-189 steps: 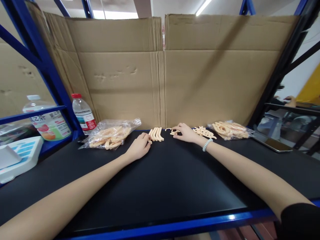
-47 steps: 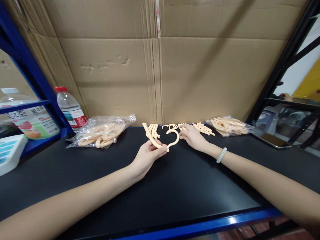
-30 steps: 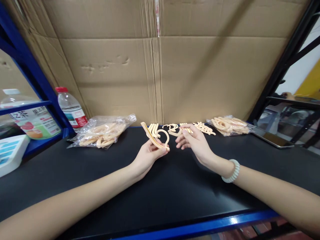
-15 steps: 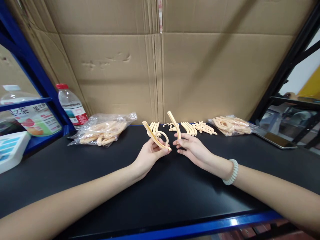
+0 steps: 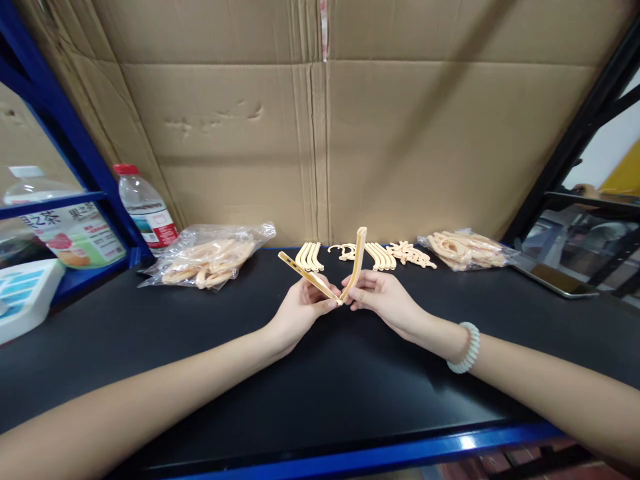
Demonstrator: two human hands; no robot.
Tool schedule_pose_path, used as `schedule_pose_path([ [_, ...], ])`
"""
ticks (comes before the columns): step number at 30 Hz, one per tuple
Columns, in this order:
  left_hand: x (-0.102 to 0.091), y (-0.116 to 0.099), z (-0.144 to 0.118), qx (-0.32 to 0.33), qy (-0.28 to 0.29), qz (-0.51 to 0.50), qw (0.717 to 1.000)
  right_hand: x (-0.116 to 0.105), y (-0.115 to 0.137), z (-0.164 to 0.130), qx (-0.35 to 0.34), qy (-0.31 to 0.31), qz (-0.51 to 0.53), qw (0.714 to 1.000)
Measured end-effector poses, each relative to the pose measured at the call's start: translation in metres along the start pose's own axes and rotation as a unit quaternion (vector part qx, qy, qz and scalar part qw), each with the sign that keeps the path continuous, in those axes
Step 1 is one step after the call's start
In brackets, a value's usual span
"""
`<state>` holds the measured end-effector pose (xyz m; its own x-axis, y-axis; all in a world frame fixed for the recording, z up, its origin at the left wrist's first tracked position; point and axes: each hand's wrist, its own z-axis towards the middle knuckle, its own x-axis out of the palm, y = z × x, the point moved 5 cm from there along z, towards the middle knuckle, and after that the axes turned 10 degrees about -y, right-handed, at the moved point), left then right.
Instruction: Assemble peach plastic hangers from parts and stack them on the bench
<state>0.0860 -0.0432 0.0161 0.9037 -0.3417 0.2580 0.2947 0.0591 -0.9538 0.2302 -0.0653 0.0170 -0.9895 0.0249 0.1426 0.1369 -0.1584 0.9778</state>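
Mid-frame, the left hand (image 5: 294,312) pinches a slanted strip (image 5: 296,266). The right hand (image 5: 384,297) grips a curved strip (image 5: 359,257), lower ends together!

Held strips (image 5: 359,255) now in a V

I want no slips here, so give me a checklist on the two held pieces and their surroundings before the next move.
1. Left curved piece gripped in the left hand: ok.
2. Right curved piece gripped in the right hand: ok.
3. Lower ends brought together: ok, they come together between the hands.
4. Ends locked to each other: cannot tell, the meeting point is too small and partly covered.
5. Both pieces at matching slants: not ok, the right one stands steeper.
6. Phone-like slab clear of both hands: ok, it lies well off to the right.
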Motion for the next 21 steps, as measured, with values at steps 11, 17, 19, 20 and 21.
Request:
schedule_pose_path([
  [11,-0.0019,-0.0022,-0.002,0.004,-0.018,0.018,1.0,-0.0003,0.0081,0.0007,-0.055,-0.002,-0.055,0.997],
  [17,-0.0003,-0.0044,-0.004,-0.001,-0.01,0.037,0.999,-0.0008,0.0076,-0.0004,-0.061,0.0,-0.052,0.997],
  [19,-0.0009,-0.0036,-0.004,-0.002,-0.009,0.033,0.999,-0.0003,0.007,-0.0013,-0.064,0.004,-0.048,0.997],
  [20,-0.0015,-0.0031,-0.0039,-0.002,-0.01,0.029,1.0,0.0001,0.0068,-0.0018,-0.066,0.006,-0.048,0.997],
  [21,-0.0022,-0.0026,-0.0037,-0.004,-0.013,0.026,1.0,0.0003,0.0067,-0.0023,-0.068,0.006,-0.049,0.996],
])
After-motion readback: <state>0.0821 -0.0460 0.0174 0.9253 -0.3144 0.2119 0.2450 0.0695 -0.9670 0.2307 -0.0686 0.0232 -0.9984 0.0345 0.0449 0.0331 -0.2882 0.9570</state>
